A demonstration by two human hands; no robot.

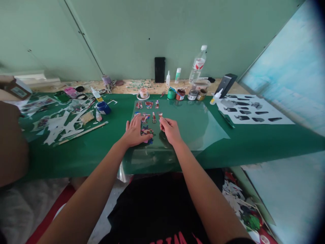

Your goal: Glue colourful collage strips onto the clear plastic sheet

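While my left hand lies flat on the cutout, my right hand's grip pinches, contents unclear, just right of it.

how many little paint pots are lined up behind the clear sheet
4 side by side at the sheet's back edge: green pot, red pot, silver pot, gold pot. A blue pot sits apart, left.

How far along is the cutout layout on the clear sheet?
Done: two rows of cutouts lie on the clear sheet. In hand: left hand rests flat by a colourful piece; right hand pinches near it. Left: most of the sheet is bare.
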